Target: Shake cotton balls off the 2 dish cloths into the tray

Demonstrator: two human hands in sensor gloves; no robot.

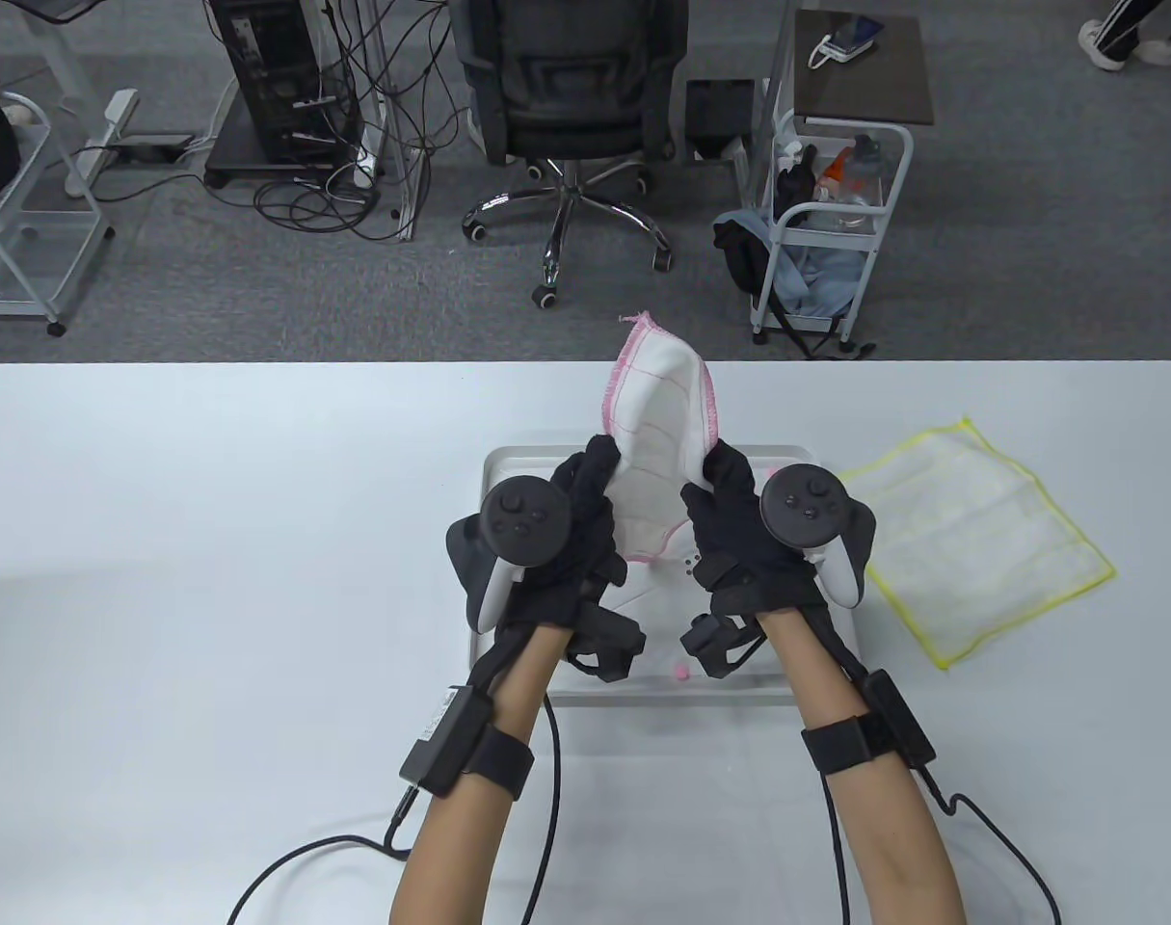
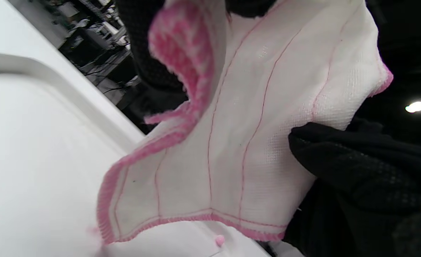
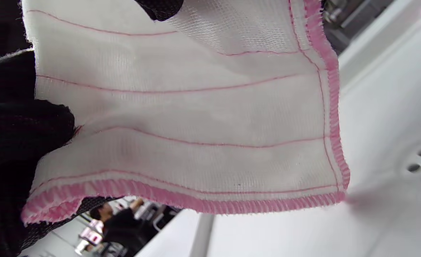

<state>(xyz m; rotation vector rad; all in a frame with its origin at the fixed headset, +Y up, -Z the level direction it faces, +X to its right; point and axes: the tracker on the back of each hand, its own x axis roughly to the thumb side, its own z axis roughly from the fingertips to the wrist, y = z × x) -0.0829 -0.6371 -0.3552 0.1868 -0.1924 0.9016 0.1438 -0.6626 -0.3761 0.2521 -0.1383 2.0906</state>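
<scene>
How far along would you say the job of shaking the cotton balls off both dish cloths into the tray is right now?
Apparently past halfway. The yellow-edged cloth lies flat on the table right of the tray with no cotton balls visible on it, so it looks done. In hand: the left hand and right hand pinch the pink-edged cloth above the tray, where a pink cotton ball lies. Left: finish shaking and put it down.

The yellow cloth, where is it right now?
In the table view the yellow-edged cloth lies flat on the table, just right of the tray and the right hand.
</scene>
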